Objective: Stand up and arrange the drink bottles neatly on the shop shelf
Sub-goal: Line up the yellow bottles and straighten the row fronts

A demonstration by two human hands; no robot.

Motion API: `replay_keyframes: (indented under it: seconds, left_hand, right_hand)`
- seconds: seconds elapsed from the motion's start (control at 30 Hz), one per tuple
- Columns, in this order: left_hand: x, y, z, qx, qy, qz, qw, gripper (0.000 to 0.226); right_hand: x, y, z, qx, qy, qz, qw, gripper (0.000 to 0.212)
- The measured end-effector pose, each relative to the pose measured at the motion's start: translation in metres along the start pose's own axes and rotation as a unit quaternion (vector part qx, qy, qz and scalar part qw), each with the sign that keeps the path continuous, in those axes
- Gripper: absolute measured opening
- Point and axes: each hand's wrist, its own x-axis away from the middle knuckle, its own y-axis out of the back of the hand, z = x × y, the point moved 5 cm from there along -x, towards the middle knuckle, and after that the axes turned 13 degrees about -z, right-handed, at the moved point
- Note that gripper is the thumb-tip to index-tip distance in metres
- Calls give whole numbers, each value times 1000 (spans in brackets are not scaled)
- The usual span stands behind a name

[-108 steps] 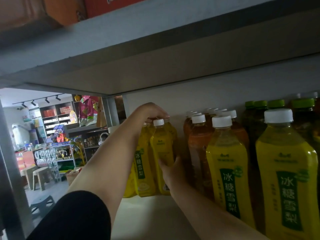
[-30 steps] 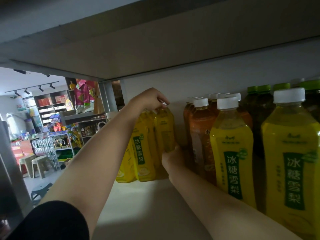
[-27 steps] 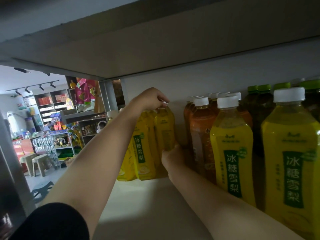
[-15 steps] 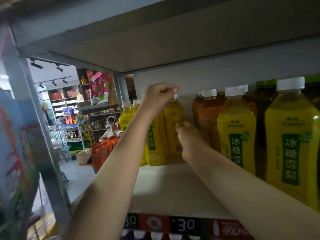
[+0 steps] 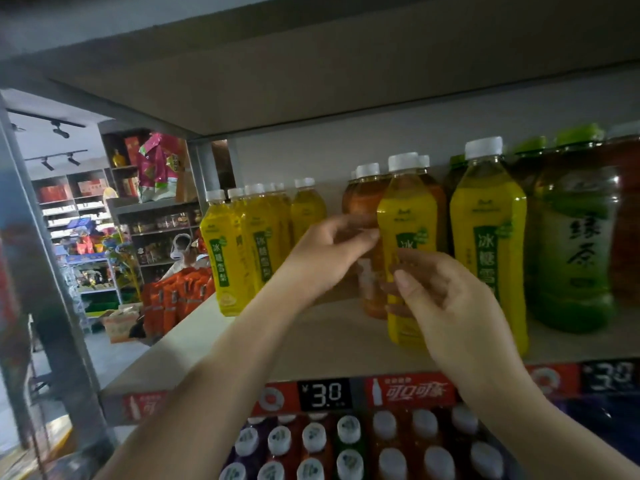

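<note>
Shop shelf (image 5: 332,337), dim, w/ price strip (image 5: 325,394). Yellow bottle (image 5: 407,216) stood upright betw. my hands: left hand (image 5: 329,251) and right hand (image 5: 446,296) both half-curled, empty, just beside it.

The lower half of the front yellow bottle (image 5: 406,216) is hidden behind the right hand (image 5: 446,303). The amber bottle (image 5: 365,199) is partly covered by the left hand (image 5: 325,254). The green bottle (image 5: 575,244) label is blurred, and the rightmost price tag (image 5: 609,375) can't really be read.

free: bare shelf board (image 5: 332,337) mid-gap | blocked: yellow bottles (image 5: 242,251) left, orange bottles (image 5: 367,216) right
</note>
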Motion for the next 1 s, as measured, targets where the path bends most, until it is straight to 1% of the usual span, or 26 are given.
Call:
replay_keyframes:
  seconds: [0.1, 0.13, 0.23, 0.33, 0.47, 0.57, 0.67, 0.77, 0.83, 0.9, 0.93, 1.0]
  left_hand:
    - [11, -28, 9, -55, 4, 34, 998, 50]
    - [14, -36, 11, -58, 2, 40, 997, 55]
    - [18, -52, 14, -56, -17, 39, 997, 54]
    - [17, -57, 17, -36, -16, 18, 999, 54]
    - [19, -47, 20, -28, -12, -24, 999, 47]
    - [19, -30, 26, -59, -19, -45, 997, 42]
    - [17, -11, 34, -64, -1, -63, 996, 31]
    - [12, 8, 42, -67, 23, -83, 994, 31]
    - [4, 23, 49, -88, 36, -108, 990, 32]
    - [-4, 33, 57, -112, 50, -124, 985, 31]
    - [-8, 38, 61, -129, 55, -128, 982, 33]
    - [-16, 42, 66, -166, 63, -126, 976, 40]
  right_hand:
    - [0, 27, -3, 70, 26, -35, 997, 24]
    - [1, 32, -3, 88, 32, -43, 995, 25]
    - [1, 40, -4, 116, 52, -52, 990, 25]
    - [-1, 40, -6, 126, 66, -49, 989, 27]
    - [-3, 27, -5, 130, 80, -10, 988, 29]
    - [-5, 15, -7, 125, 73, 15, 989, 29]
    - [-9, 2, -13, 129, 59, 44, 989, 32]
    - [-12, -21, -21, 163, 30, 112, 980, 38]
    - [-14, -44, -22, 184, 20, 196, 963, 38]
    - [-14, -68, -19, 190, 33, 289, 938, 38]
    - [-14, -80, -17, 191, 34, 324, 926, 41]
    - [-16, -98, -17, 180, 16, 357, 917, 46]
